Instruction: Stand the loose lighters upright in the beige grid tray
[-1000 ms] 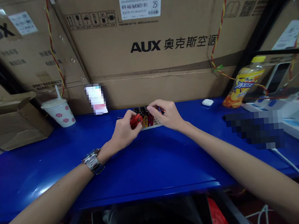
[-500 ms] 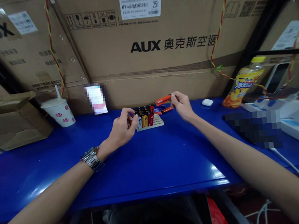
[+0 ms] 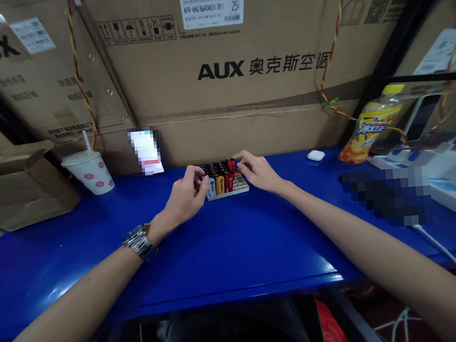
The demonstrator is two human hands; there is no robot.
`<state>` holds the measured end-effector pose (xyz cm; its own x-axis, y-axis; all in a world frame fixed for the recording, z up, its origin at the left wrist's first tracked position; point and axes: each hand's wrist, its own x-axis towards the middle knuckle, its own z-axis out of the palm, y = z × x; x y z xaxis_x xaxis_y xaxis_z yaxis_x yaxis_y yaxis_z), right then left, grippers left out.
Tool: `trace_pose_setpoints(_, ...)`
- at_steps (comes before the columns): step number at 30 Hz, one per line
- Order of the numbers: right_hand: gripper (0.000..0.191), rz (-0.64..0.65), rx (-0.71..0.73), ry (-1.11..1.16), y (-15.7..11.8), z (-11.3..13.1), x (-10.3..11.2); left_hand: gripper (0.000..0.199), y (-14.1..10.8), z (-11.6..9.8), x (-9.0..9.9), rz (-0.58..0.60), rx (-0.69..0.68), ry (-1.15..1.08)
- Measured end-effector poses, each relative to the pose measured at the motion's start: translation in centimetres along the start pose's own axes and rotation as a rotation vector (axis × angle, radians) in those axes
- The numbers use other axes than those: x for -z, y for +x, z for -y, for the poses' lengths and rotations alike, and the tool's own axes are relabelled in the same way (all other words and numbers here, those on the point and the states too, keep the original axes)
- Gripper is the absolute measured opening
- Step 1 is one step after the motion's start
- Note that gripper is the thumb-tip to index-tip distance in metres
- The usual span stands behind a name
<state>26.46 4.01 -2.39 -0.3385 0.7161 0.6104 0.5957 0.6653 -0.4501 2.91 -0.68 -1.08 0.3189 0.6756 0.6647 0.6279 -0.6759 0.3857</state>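
Batteries with black tops stand in rows in a pale tray (image 3: 230, 193), filling its left and middle parts. A white battery (image 3: 212, 187), a yellow battery (image 3: 220, 185) and a red battery (image 3: 229, 182) form its front row. My left hand (image 3: 188, 193) is closed at the tray's left end, its thumb and forefinger against the corner. Over the tray's right back part, my right hand (image 3: 258, 172) is closed with its fingertips at an orange battery (image 3: 231, 164). My right fingers partly hide that battery and the loose ones behind the tray.
On the blue table (image 3: 219, 251), a paper cup (image 3: 92, 172) and a paper bag (image 3: 22, 189) stand left, near a lit phone (image 3: 145, 152). A white earbud case (image 3: 316, 155), a drink bottle (image 3: 370, 126) and a power strip (image 3: 453, 188) are right. Cardboard boxes (image 3: 225, 102) rise behind.
My right hand has moved left and slightly down, carrying the orange battery from beyond the tray to its right back part. My left hand has stayed at the tray's left end.
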Motion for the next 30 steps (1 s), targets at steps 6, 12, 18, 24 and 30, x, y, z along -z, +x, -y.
trace_pose_setpoints(6, 0.029, 0.051, 0.031, -0.073, 0.0, -0.8, 0.4, 0.007, 0.1, 0.1, -0.1, -0.011, -0.043, 0.013)
trace_pose_setpoints(12, 0.034, 0.094, -0.008, -0.352, -0.4, -2.9, 0.4, 0.005, 0.1, 0.1, -0.1, -0.017, -0.093, 0.004)
trace_pose_setpoints(18, 0.026, 0.326, -0.024, -0.557, -0.5, -3.6, 1.1, 0.004, 0.0, 0.4, -0.2, -0.014, -0.120, 0.023)
trace_pose_setpoints(24, 0.013, 0.357, -0.030, -0.668, 0.1, -2.5, 2.3, 0.005, 0.0, 0.5, -0.2, -0.010, -0.128, 0.048)
trace_pose_setpoints(30, 0.023, 0.361, -0.185, -0.645, 0.1, -2.0, 2.8, 0.006, 0.0, 0.4, -0.3, -0.016, -0.159, 0.063)
